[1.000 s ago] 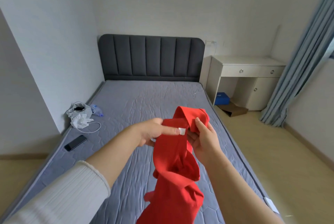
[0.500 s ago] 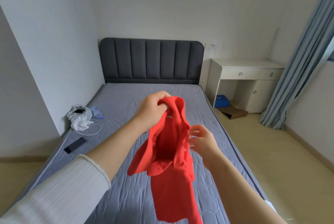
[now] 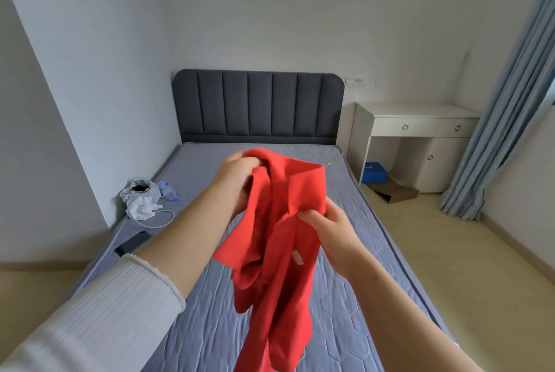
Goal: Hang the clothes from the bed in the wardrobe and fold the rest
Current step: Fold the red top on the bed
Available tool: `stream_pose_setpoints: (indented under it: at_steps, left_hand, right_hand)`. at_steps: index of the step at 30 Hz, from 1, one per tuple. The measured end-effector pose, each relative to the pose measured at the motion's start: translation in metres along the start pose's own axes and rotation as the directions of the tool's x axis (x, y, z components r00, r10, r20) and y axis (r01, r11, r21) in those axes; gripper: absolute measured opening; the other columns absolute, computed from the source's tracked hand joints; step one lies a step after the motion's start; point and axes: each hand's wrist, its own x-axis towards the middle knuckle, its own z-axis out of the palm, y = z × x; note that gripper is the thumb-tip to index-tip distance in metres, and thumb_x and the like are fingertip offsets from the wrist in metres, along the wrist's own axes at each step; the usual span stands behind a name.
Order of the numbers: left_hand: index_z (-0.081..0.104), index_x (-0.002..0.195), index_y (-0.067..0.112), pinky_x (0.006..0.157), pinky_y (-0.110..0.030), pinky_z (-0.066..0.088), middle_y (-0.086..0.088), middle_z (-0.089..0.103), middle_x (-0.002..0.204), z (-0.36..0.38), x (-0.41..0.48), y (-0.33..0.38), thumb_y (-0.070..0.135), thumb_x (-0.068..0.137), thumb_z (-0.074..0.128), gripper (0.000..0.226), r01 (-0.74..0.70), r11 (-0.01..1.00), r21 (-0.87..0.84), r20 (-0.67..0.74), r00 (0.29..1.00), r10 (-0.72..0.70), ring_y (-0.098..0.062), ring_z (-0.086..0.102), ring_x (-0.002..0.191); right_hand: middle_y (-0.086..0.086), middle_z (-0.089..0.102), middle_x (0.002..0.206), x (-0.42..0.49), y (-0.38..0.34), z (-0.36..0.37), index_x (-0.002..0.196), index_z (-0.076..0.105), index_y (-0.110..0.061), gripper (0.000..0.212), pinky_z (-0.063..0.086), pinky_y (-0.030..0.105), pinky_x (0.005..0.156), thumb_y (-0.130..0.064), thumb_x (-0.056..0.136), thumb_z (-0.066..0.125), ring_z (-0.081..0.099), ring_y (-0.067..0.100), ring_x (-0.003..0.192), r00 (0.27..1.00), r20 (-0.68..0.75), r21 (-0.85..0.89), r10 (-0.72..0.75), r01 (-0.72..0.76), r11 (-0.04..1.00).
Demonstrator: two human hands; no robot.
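A red garment (image 3: 279, 239) hangs in the air above the bed (image 3: 345, 296), bunched and drooping past the bottom edge of the view. My left hand (image 3: 234, 179) grips its top edge, fingers curled into the cloth. My right hand (image 3: 330, 227) pinches a fold lower down on the garment's right side. A small white label shows on the cloth near the middle. No wardrobe is in view.
On the bed's left edge lie a white bag with crumpled paper (image 3: 141, 200), a plastic bottle (image 3: 169, 191), a white cable and a black phone (image 3: 132, 244). A white desk (image 3: 417, 131) stands right of the headboard, with a blue box (image 3: 374, 172) and a cardboard piece below. A curtain (image 3: 510, 101) hangs at the right.
My left hand lifted the garment's top edge up and away. My right hand let go of the cloth, then took hold of a fold lower on the right.
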Motion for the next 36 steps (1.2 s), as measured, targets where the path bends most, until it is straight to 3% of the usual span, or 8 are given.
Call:
stream_pose_setpoints:
  at_steps: [5, 12, 15, 19, 22, 25, 32, 36]
  left_hand:
    - [0.055, 0.083, 0.001, 0.045, -0.026, 0.054, -0.015, 0.064, 0.060, -0.018, -0.007, -0.029, 0.000, 0.094, 0.032, 0.026, 0.302, 0.855, -0.421, 0.120, 0.953, -0.277, -0.019, 0.064, 0.046]
    - [0.044, 0.128, 0.013, 0.077, -0.032, 0.050, -0.012, 0.069, 0.087, -0.026, -0.032, -0.098, 0.005, 0.099, 0.031, 0.032, 0.398, 0.916, 0.050, 0.213, 0.892, -0.399, -0.026, 0.064, 0.080]
    - [0.027, 0.141, -0.003, 0.106, -0.043, 0.029, -0.031, 0.037, 0.140, -0.029, -0.026, -0.117, 0.004, 0.101, 0.023, 0.040, 0.414, 0.878, 0.239, 0.184, 0.869, -0.459, -0.042, 0.036, 0.129]
    - [0.029, 0.136, -0.004, 0.083, -0.021, 0.052, -0.030, 0.058, 0.119, -0.021, -0.024, -0.109, 0.008, 0.082, 0.068, 0.067, 0.247, 0.936, 0.250, 0.388, 0.860, -0.331, -0.008, 0.068, 0.090]
    - [0.030, 0.137, 0.004, 0.090, -0.009, 0.045, 0.006, 0.069, 0.107, -0.015, -0.015, -0.100, 0.007, 0.076, 0.074, 0.076, 0.193, 0.959, 0.206, 0.743, 0.607, -0.282, 0.017, 0.060, 0.085]
    - [0.060, 0.116, 0.009, 0.079, -0.022, 0.055, 0.005, 0.071, 0.094, -0.016, -0.005, -0.099, 0.004, 0.088, 0.059, 0.029, -0.050, 0.963, 0.264, 0.323, 0.946, -0.039, 0.001, 0.067, 0.076]
    - [0.062, 0.110, 0.011, 0.074, -0.018, 0.048, -0.006, 0.068, 0.105, -0.038, 0.020, -0.068, 0.021, 0.089, 0.062, 0.023, -0.325, 0.691, 0.645, 0.211, 0.945, 0.248, -0.017, 0.063, 0.093]
    - [0.063, 0.102, 0.013, 0.082, -0.033, 0.048, -0.008, 0.069, 0.099, -0.043, 0.023, -0.063, 0.024, 0.077, 0.074, 0.029, -0.315, 0.530, 0.788, 0.257, 0.949, 0.183, -0.025, 0.063, 0.094]
  right_hand:
    - [0.012, 0.070, 0.072, 0.001, -0.016, 0.005, 0.083, 0.060, -0.010, 0.024, 0.055, 0.031, 0.061, 0.005, 0.085, 0.041, 0.067, 0.023, 0.065, 0.999, -0.038, 0.318, 0.032, -0.018, 0.948]
    - [0.010, 0.066, 0.067, -0.005, -0.030, -0.001, 0.089, 0.056, -0.008, 0.016, 0.057, 0.034, 0.062, -0.004, 0.086, 0.042, 0.066, 0.021, 0.060, 0.994, 0.031, 0.483, 0.106, -0.107, 0.869]
    - [0.006, 0.067, 0.066, -0.004, -0.031, -0.009, 0.087, 0.059, -0.009, 0.016, 0.054, 0.033, 0.068, -0.009, 0.087, 0.044, 0.065, 0.019, 0.061, 0.988, -0.019, 0.536, 0.152, -0.118, 0.836]
    - [0.012, 0.069, 0.074, -0.003, -0.034, -0.020, 0.099, 0.058, -0.005, 0.021, 0.056, 0.036, 0.069, -0.011, 0.087, 0.042, 0.066, 0.025, 0.067, 0.987, -0.005, 0.553, 0.158, -0.129, 0.823]
    - [0.032, 0.065, 0.097, -0.004, -0.031, -0.028, 0.115, 0.051, 0.005, 0.036, 0.057, 0.042, 0.075, -0.009, 0.086, 0.037, 0.068, 0.037, 0.081, 0.993, 0.042, 0.583, 0.115, -0.117, 0.804]
    - [0.018, 0.068, 0.081, -0.002, -0.028, -0.035, 0.097, 0.057, -0.006, 0.019, 0.057, 0.034, 0.065, -0.002, 0.087, 0.042, 0.068, 0.026, 0.066, 0.988, -0.121, 0.508, 0.096, -0.021, 0.861]
    - [0.002, 0.043, 0.066, 0.004, -0.010, -0.073, 0.069, 0.043, -0.019, 0.037, 0.036, 0.022, 0.054, 0.009, 0.071, 0.068, 0.040, 0.013, 0.059, 0.923, -0.370, -0.221, -0.104, 0.021, 0.975]
    - [-0.005, 0.049, 0.083, 0.005, 0.000, -0.070, 0.101, 0.046, -0.025, 0.052, 0.040, 0.015, 0.054, 0.003, 0.068, 0.075, 0.049, 0.008, 0.067, 0.962, -0.274, -0.406, -0.020, -0.097, 0.909]
